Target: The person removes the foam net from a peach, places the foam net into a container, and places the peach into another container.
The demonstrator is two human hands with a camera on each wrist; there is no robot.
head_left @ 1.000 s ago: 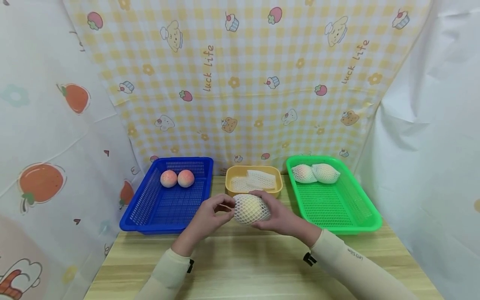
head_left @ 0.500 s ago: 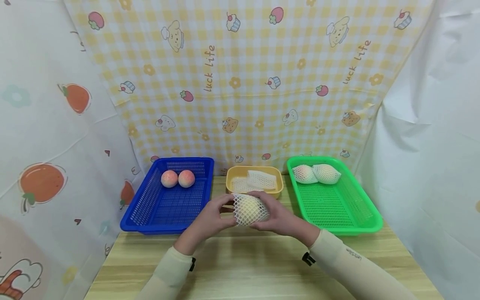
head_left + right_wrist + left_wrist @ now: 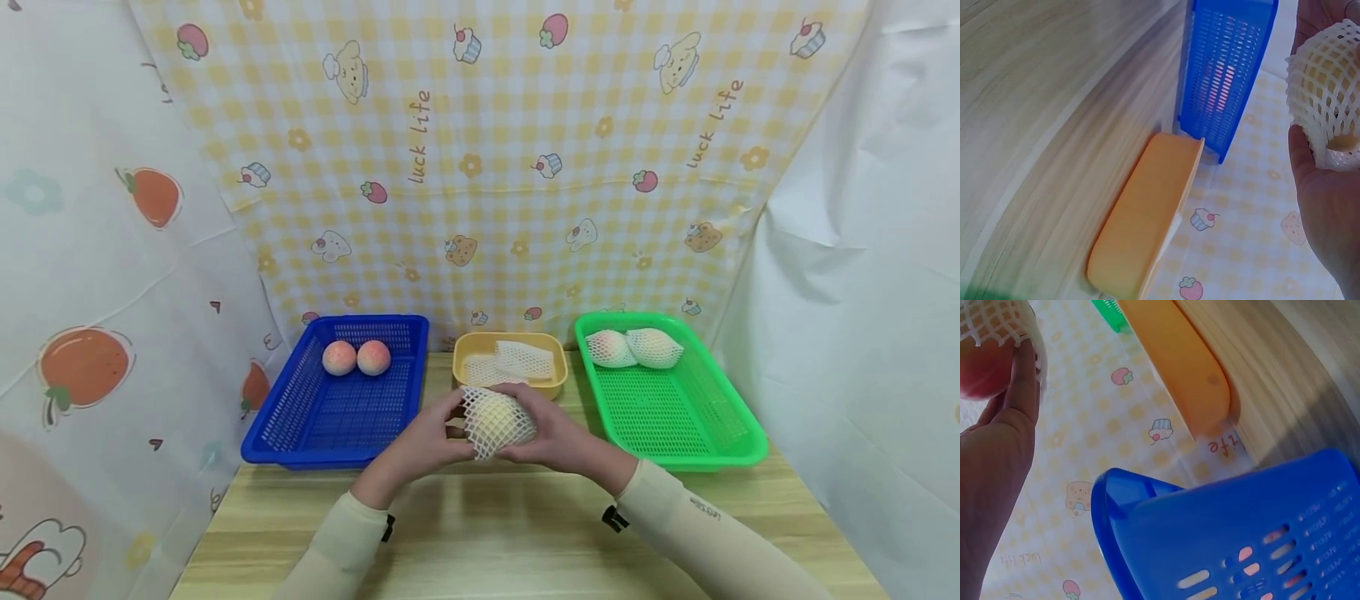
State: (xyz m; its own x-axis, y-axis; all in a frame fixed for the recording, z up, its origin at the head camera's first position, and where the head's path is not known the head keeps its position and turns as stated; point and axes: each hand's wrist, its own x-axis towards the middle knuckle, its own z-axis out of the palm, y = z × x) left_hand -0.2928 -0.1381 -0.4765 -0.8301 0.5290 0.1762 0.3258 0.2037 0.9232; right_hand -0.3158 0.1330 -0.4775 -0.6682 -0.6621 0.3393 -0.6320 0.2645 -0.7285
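Observation:
Between the two hands, above the table, is a peach [image 3: 984,370] partly covered by a white foam net sleeve [image 3: 495,419]. The right hand [image 3: 551,433] grips the netted peach from the right, thumb below and fingers above. On the left side, the left hand [image 3: 429,442] pinches the net's open edge, fingers at the top and thumb at the bottom. The left wrist view shows bare pink-red peach skin beyond the net's edge. In the right wrist view the net [image 3: 1329,94] stretches over a pale yellow part of the peach.
A blue basket [image 3: 330,417] at left holds two bare peaches [image 3: 356,358]. Behind the hands stands a yellow-orange box [image 3: 468,340] with flat foam nets [image 3: 522,358]. The green basket [image 3: 652,417] at right holds two netted peaches [image 3: 633,347]. A checked cloth [image 3: 495,208] hangs behind.
The left hand has moved from near the net's end to spreading its edge, with fingers and thumb further apart. The net's left opening looks wider. The right hand keeps its grip.

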